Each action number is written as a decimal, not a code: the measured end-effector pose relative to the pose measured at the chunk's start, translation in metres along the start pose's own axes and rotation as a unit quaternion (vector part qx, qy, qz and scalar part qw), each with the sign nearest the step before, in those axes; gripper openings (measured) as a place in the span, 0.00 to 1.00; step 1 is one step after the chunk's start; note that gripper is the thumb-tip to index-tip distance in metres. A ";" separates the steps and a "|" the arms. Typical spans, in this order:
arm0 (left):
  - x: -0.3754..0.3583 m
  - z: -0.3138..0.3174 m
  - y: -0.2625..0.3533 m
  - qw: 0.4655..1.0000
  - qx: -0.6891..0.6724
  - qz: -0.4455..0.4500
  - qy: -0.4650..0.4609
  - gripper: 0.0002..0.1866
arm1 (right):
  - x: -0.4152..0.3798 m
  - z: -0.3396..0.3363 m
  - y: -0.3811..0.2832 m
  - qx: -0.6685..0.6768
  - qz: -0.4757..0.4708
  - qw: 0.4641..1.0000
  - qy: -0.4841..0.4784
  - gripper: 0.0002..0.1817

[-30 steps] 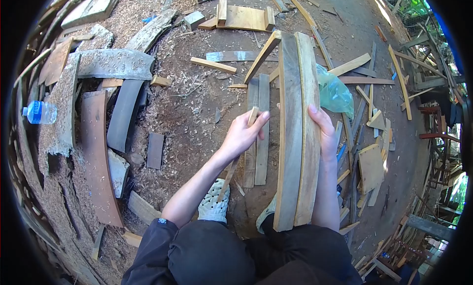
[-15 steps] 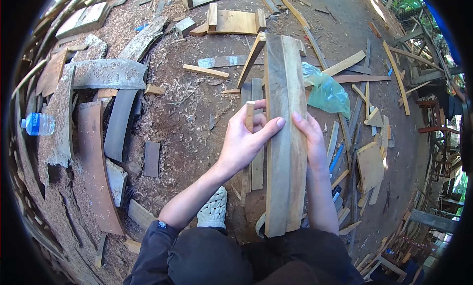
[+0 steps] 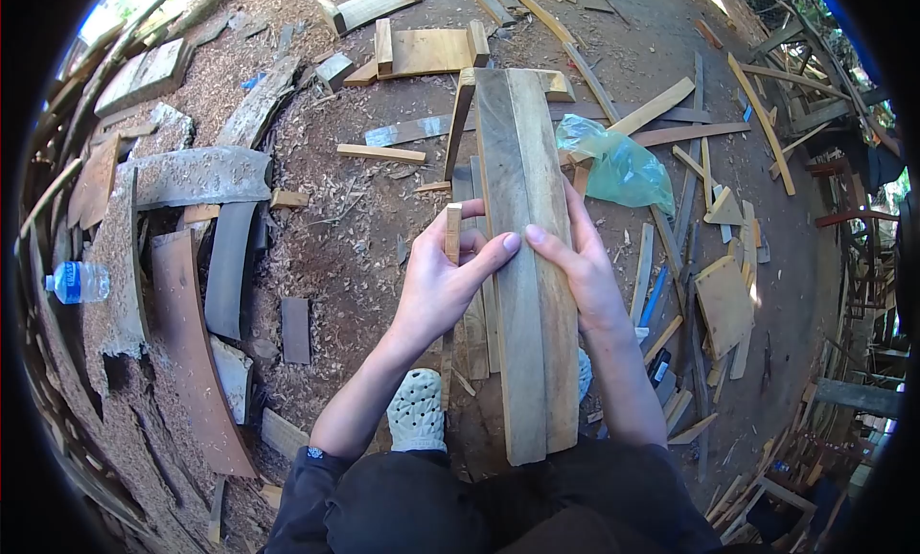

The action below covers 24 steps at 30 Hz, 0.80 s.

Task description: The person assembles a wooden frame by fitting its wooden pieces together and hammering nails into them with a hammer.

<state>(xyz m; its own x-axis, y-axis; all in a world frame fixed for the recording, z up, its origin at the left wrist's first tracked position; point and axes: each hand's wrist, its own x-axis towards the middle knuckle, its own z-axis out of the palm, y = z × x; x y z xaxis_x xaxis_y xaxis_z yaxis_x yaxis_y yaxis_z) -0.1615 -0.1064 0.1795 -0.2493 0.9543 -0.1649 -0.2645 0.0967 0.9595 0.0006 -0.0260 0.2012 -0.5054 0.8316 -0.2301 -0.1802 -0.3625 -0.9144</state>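
A long piece of wood, with a seam running down its length, stands in front of my lap. My left hand grips its left side, thumb on the face, fingers curled behind near a narrow wooden strip. Around the right edge wraps my right hand, its thumb tip beside my left thumb and its other fingers mostly hidden behind. Another narrow slat joins or touches the top left corner of the wood.
Small wooden frames lie at the top. A green plastic bag and scattered slats are to the right. A water bottle, a curved brown board and a grey block are left. A white shoe shows below.
The held wood and both hands have shifted left, and the wood has turned slightly. My right thumb has moved inward to meet my left thumb. The whole view has shifted a little.
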 end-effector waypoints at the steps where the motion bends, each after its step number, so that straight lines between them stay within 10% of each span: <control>1: 0.001 -0.001 0.002 1.000 0.002 -0.002 -0.001 0.27 | 0.000 0.000 0.001 -0.009 -0.014 1.000 -0.006 0.48; 24: 0.133 -0.031 0.115 0.846 0.304 -0.326 -0.292 0.25 | 0.059 -0.023 -0.054 -0.122 0.285 0.938 -0.157 0.45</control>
<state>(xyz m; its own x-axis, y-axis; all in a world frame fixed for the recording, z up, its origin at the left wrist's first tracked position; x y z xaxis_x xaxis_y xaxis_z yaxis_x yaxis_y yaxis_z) -0.2543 0.0227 0.2603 0.3148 0.6015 -0.7343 0.4046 0.6148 0.6770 -0.0001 0.0522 0.2298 -0.6924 0.3530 -0.6292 0.3729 -0.5716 -0.7309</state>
